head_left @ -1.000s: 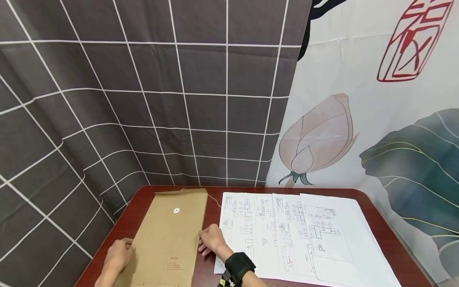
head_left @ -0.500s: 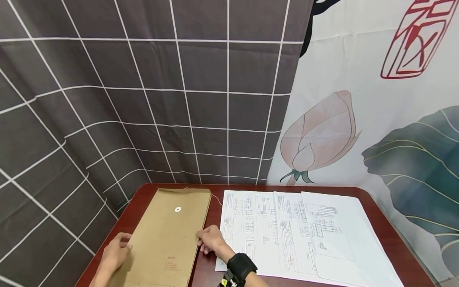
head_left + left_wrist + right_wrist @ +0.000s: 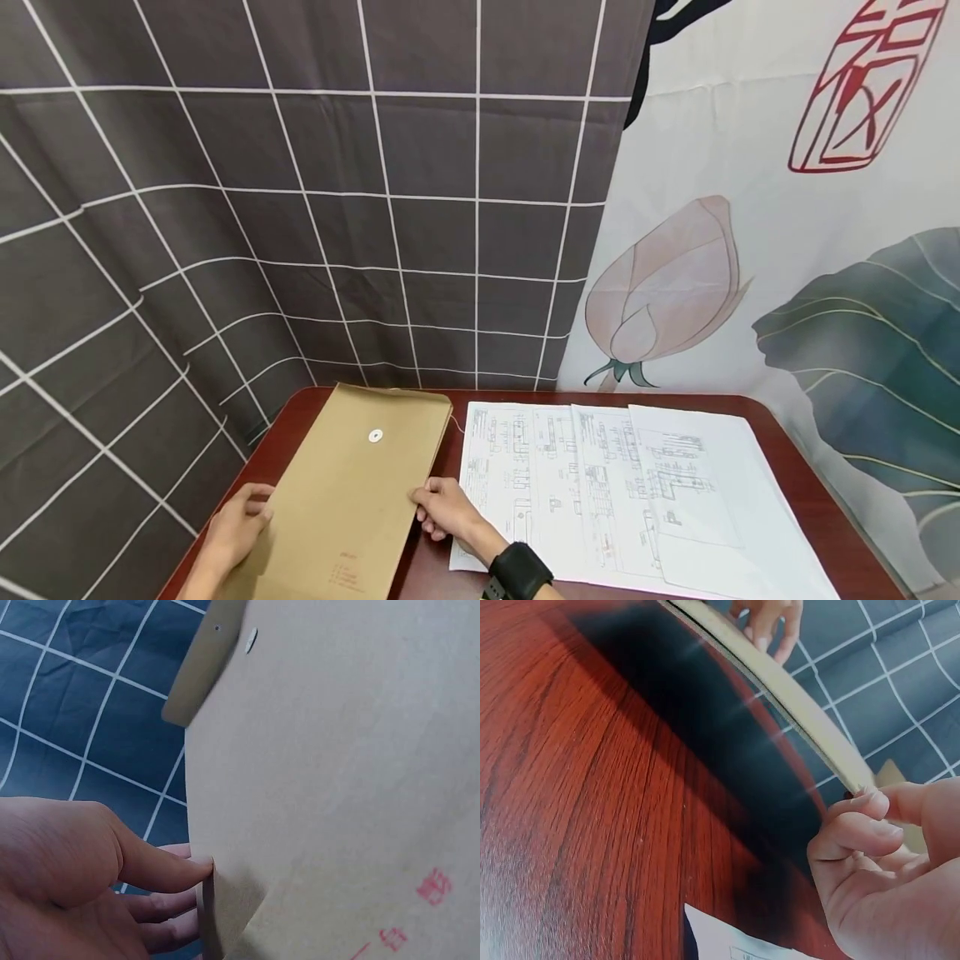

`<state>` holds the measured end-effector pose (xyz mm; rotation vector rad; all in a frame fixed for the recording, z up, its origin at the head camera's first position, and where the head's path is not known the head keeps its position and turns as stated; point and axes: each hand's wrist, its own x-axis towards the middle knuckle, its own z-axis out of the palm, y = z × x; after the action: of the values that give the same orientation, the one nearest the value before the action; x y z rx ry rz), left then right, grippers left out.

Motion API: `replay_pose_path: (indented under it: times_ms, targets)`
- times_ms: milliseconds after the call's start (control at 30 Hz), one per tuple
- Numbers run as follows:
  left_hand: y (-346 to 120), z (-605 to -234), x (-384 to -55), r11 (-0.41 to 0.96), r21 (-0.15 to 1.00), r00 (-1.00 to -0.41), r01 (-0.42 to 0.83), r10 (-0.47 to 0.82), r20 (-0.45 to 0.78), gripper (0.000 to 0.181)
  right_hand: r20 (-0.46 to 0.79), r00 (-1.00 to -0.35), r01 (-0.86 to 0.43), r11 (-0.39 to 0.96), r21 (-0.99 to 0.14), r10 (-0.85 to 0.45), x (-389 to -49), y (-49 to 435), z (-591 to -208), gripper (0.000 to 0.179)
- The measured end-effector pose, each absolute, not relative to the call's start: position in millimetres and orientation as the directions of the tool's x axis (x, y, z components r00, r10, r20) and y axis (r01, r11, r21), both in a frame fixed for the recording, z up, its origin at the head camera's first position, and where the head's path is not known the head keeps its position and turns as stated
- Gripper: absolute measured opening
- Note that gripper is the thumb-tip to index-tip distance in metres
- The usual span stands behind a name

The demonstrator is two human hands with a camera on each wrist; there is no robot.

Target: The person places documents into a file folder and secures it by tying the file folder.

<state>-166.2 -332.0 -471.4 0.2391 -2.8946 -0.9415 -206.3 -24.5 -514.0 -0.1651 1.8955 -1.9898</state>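
Note:
A brown kraft paper document envelope (image 3: 341, 492) with a white button (image 3: 375, 435) and red print spans both hands in the head view. My left hand (image 3: 238, 525) pinches its left edge, thumb on top and fingers behind, as the left wrist view shows. On the opposite side my right hand (image 3: 450, 510) pinches the right edge between thumb and curled forefinger. In the right wrist view that edge stands up off the wooden table (image 3: 592, 787), whose glossy top mirrors it. The envelope's flap (image 3: 206, 664) tilts back at the far end.
Overlapping white sheets with technical drawings (image 3: 555, 492) lie to the right of the envelope. A thin string (image 3: 457, 423) trails from the envelope's far right corner. Behind the table hang a dark grid-patterned curtain (image 3: 420, 233) and a white lotus-print cloth (image 3: 675, 158).
The envelope has risen off the table and slanted, its far end shifting slightly right. Both hands now grip its edges, with the left thumb and fingers taking hold. The drawings stay put.

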Motion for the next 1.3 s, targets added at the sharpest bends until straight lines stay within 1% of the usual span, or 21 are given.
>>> replay_pose_path:
  times_ms: [200,433,700,833,967,1067,1133,1200,1300]
  targets:
    - [-330,-471,-166,0.789,0.606,-0.984,-0.104,-0.172,0.054,0.03,-0.119,-0.935,0.135,-0.026,-0.99,-0.335,-208,-19,-513,0.031]
    - [-326,-468,-165,0.795,0.604,-0.982,-0.05,-0.149,0.116,0.031,-0.076,-0.931,0.11,-0.076,-0.991,-0.356,-211,-10,-502,0.02]
    - [-321,-464,-162,0.788,0.616,-0.982,0.01,-0.107,0.153,0.032,-0.049,-0.934,0.089,-0.099,-0.991,-0.353,-223,6,-492,0.031]
    - [-319,-465,-162,0.774,0.633,-0.981,0.017,-0.109,0.159,0.032,-0.027,-0.92,0.083,-0.128,-0.988,-0.39,-226,12,-488,0.026]
    - [-317,-465,-163,0.723,0.691,-0.985,0.01,-0.113,0.133,0.032,-0.017,-0.905,0.095,-0.162,-0.982,-0.425,-225,19,-484,0.026]
    - [-316,-465,-163,0.683,0.73,-0.987,-0.021,-0.131,0.094,0.031,-0.012,-0.899,0.099,-0.176,-0.979,-0.439,-224,24,-481,0.027]
    - [-316,-465,-161,0.683,0.727,-0.984,-0.064,-0.165,0.069,0.031,-0.006,-0.898,0.096,-0.184,-0.978,-0.439,-223,28,-478,0.026]
    - [-316,-466,-159,0.707,0.702,-0.977,-0.083,-0.198,0.083,0.035,0.003,-0.904,0.089,-0.194,-0.977,-0.428,-223,33,-475,0.023]
    - [-316,-467,-153,0.725,0.677,-0.943,-0.127,-0.299,0.144,0.047,0.026,-0.916,0.067,-0.217,-0.974,-0.4,-225,39,-471,0.019]
